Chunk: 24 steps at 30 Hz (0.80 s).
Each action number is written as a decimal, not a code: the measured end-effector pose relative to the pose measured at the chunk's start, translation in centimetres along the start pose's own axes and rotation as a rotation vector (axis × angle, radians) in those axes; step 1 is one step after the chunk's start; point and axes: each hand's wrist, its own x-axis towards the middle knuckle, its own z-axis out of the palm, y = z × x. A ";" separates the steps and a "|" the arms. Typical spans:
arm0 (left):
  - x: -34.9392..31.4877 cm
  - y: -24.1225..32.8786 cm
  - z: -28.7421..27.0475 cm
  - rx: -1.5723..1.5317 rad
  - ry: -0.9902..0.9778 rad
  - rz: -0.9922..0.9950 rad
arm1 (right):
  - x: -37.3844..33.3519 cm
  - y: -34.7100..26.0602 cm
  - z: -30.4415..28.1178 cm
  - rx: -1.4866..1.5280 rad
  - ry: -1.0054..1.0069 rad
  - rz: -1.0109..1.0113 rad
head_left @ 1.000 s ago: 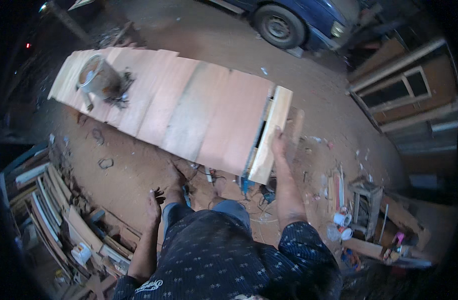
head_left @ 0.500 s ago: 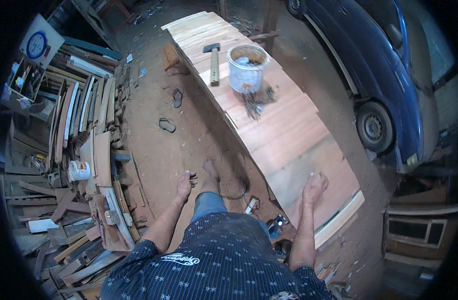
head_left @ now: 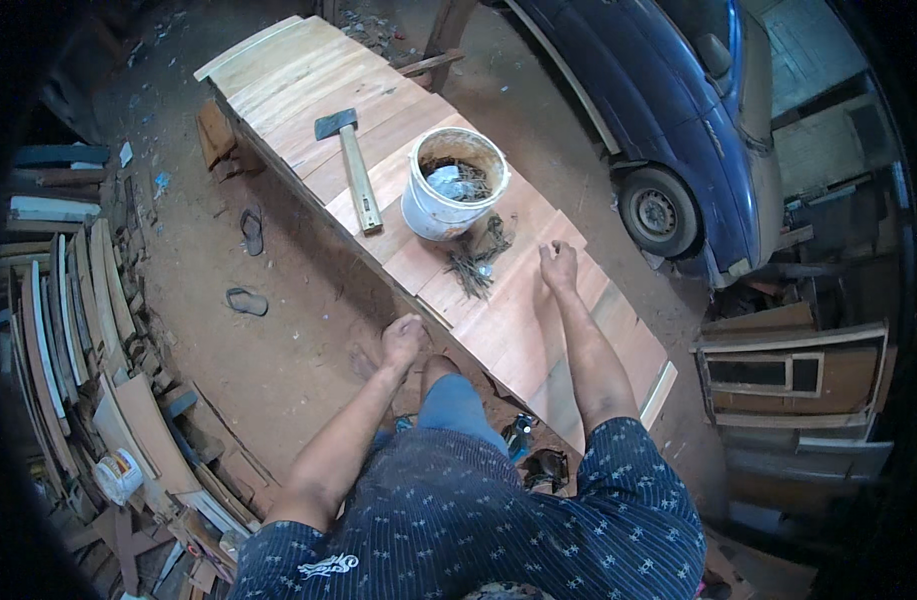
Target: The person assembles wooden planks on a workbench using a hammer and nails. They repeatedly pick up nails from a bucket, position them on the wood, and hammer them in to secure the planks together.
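Note:
Over the near part of a long table of joined wooden boards (head_left: 518, 335), my right hand (head_left: 558, 268) hangs with its fingers half bent and slightly apart. I see nothing in it. My left hand (head_left: 405, 341) is loosely closed beside the table's left edge, with nothing showing in it. A white bucket (head_left: 436, 208) with dirty walls stands on the boards ahead of both hands, holding nails and a pale crumpled piece. Loose nails (head_left: 471, 272) lie in a heap at its near side. Left of the bucket rests a hammer (head_left: 358, 178) with a dark head and wooden handle.
A blue car (head_left: 628, 110) is parked to the right. Wood pieces (head_left: 73, 300) are stacked at the left, with a small white tub (head_left: 118, 476) among them. Two sandals (head_left: 248, 301) lie on the dirt floor. Wooden frames (head_left: 793, 375) lean at the right.
I have come closer to the bucket and hammer, which now look larger. My right hand has moved forward along the boards, and my left hand has come nearer the table edge.

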 end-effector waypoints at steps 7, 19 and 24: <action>5.3 -4.1 4.2 0.153 0.280 0.004 | 10.7 2.4 5.6 -0.205 -0.167 -0.074; 4.1 0.9 5.5 -0.116 0.200 -0.122 | 16.8 2.8 10.0 -0.305 -0.209 -0.193; 4.6 1.1 5.3 -0.213 0.156 -0.114 | 16.6 1.5 9.0 -0.269 -0.317 -0.137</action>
